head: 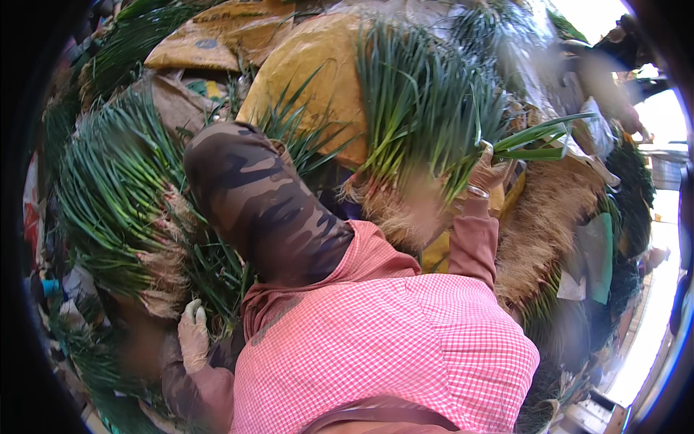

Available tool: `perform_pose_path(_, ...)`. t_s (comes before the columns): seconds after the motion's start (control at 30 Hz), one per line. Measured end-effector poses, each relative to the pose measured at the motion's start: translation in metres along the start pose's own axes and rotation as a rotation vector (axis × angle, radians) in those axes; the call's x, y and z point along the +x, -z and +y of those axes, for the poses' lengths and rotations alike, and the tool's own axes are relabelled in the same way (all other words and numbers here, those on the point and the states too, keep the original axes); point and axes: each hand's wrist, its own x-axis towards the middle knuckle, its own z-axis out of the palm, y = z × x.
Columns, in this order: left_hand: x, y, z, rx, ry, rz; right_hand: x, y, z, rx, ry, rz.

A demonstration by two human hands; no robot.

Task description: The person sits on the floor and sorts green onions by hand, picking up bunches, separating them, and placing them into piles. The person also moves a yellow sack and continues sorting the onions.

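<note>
My right hand (488,169), in a pale thin glove with a band at the wrist, is closed around a few green onions (534,142) whose leaves point right. Just left of it lies a large heap of green onions (428,97), their pale roots towards me. My left hand (194,331), also gloved, rests at the lower left beside my leg with its fingers up; I see nothing held in it. Above it is another pile of green onions (116,195) with reddish-white bases and roots facing right.
Yellow woven sacks (320,70) lie beyond my camouflage-clad knee (238,168). At the right, a thick row of onion roots (547,228) stands beside green and white sheets (596,260). Part of another person (612,92) shows blurred at the upper right.
</note>
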Motion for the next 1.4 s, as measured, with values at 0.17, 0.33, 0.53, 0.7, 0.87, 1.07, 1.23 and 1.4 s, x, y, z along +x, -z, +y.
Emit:
perform_pose_path(0.17, 0.011, 0.036, 0.032, 0.080, -0.237, 0.217, 0.026, -0.033, -0.118, 0.440, 0.161, -0.046)
perform_pose_path(0.33, 0.037, 0.082, 0.107, 0.044, -0.609, 0.452, 0.020, -0.123, -0.230, 0.866, 0.132, -0.370)
perform_pose_path(0.53, 0.164, 0.091, 0.197, -0.327, -0.761, 0.607, -0.095, -0.268, -0.348, 0.900, 0.080, -1.774)
perform_pose_path(0.7, 0.171, 0.000, 0.092, 0.638, -0.378, 0.154, -0.164, -0.393, -0.245, 0.579, 0.175, -2.746)
perform_pose_path(0.87, 0.114, -0.112, -0.049, 0.504, 0.064, -0.415, -0.144, -0.527, -0.152, -0.389, 1.179, -1.498)
perform_pose_path(1.07, 0.133, -0.159, -0.066, 0.649, 0.185, -0.345, -0.130, -0.607, -0.153, -0.381, 0.700, -1.428)
perform_pose_path(1.23, 0.136, -0.168, -0.061, 0.692, 0.300, -0.379, -0.187, -0.659, -0.149, -0.414, 0.589, -1.301)
perform_pose_path(1.4, 0.136, -0.176, -0.066, 0.676, 0.376, -0.409, -0.201, -0.694, -0.130, -0.619, 0.762, -1.167)
